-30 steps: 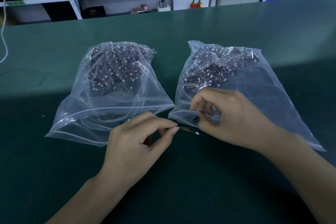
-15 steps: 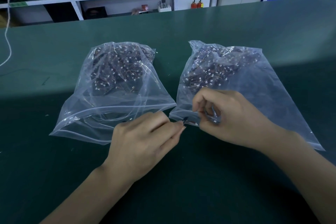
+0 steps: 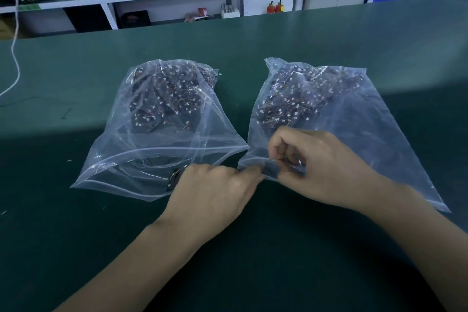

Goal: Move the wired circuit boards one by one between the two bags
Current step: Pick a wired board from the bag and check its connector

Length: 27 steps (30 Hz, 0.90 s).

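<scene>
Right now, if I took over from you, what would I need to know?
Left hand: fingers curled, tips at the right bag's mouth; whether it holds a board, I cannot tell.
Right hand: pinches the mouth of the right bag.
Left bag: open, on the green table.
Both bags hold many wired boards, so plenty is left to move.

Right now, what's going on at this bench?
A person is working at two clear bags of wired circuit boards lying on a green table. The right hand pinches the near edge of the right bag at its mouth. The left hand reaches to that same edge, fingertips against it; whether it holds a board is hidden. The left bag lies open beside it, with a board near its mouth.
</scene>
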Each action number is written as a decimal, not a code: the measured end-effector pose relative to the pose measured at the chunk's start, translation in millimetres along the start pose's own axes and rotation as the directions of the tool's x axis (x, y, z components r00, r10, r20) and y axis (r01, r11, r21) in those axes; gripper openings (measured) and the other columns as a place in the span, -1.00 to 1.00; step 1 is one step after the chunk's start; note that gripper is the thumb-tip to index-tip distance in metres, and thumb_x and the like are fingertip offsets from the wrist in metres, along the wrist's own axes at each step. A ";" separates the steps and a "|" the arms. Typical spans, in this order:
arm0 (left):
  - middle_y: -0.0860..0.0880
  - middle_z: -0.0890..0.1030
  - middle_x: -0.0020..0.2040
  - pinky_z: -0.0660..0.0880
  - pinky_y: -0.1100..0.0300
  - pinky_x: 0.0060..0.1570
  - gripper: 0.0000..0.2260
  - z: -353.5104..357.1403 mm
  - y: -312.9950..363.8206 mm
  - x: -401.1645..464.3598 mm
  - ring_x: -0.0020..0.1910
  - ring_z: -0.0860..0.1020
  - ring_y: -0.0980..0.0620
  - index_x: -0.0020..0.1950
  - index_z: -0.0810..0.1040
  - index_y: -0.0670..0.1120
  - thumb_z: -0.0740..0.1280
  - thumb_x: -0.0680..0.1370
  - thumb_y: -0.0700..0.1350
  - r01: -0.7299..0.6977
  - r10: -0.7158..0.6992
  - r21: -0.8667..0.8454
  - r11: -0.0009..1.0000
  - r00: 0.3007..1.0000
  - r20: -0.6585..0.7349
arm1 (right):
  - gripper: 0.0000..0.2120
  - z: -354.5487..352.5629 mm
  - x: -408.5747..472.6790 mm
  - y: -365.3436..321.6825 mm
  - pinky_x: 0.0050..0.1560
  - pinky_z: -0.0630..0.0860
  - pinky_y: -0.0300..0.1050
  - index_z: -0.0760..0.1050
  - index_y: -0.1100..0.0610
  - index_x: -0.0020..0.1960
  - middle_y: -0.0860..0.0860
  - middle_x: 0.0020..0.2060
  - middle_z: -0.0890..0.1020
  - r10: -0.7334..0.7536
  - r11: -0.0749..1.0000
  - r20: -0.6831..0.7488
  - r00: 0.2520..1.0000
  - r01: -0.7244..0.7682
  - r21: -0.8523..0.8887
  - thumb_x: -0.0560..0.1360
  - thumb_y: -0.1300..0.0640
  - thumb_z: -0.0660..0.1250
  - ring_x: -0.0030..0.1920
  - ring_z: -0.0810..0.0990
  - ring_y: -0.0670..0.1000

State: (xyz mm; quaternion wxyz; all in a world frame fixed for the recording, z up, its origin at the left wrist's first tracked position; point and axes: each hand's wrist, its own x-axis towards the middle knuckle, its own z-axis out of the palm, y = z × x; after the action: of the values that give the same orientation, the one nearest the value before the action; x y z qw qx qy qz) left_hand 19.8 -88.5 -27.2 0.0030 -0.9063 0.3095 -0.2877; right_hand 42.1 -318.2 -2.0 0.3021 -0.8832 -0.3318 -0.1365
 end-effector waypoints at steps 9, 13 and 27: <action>0.11 0.23 -0.50 0.26 0.23 -0.44 -0.54 -26.3 -44.5 -26.3 -0.57 0.37 -0.06 -0.38 0.32 -0.02 0.27 0.68 0.10 0.231 -0.239 -0.087 0.969 0.967 -0.086 | -0.77 3.9 -3.5 -4.3 -0.21 0.57 -0.06 0.44 -0.15 -0.05 -0.25 -0.21 0.54 0.082 0.992 0.106 0.991 -0.070 -0.106 0.42 0.09 0.43 -0.19 0.56 -0.13; 0.06 0.43 -0.50 0.47 0.06 -0.42 -0.64 -28.4 -65.9 -31.1 -0.52 0.50 -0.17 -0.24 0.50 -0.04 0.37 0.69 0.09 0.381 -0.382 -0.027 0.924 0.924 -0.006 | -0.83 4.0 -3.8 -6.7 -0.18 0.57 -0.05 0.42 -0.15 -0.05 -0.24 -0.20 0.53 0.108 0.992 0.123 0.987 -0.098 -0.083 0.39 0.01 0.34 -0.18 0.55 -0.15; 0.18 0.61 -0.26 0.42 0.07 -0.19 -0.81 -35.2 -65.8 -30.8 -0.17 0.63 -0.01 -0.13 0.53 0.16 0.41 0.55 0.22 0.556 -0.570 0.145 0.818 0.756 0.322 | -0.73 6.4 -4.1 -8.9 -0.18 0.58 -0.05 0.47 -0.14 0.02 -0.19 -0.20 0.56 0.138 0.989 0.020 0.990 -0.136 -0.060 0.43 0.15 0.41 -0.17 0.57 -0.11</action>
State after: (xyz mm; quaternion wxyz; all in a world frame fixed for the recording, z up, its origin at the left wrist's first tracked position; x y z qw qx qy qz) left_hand 18.4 -11.9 -1.7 -0.0102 -0.9932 0.0111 -0.1152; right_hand 33.4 -311.0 -4.9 0.2808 -0.9140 -0.2698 -0.1142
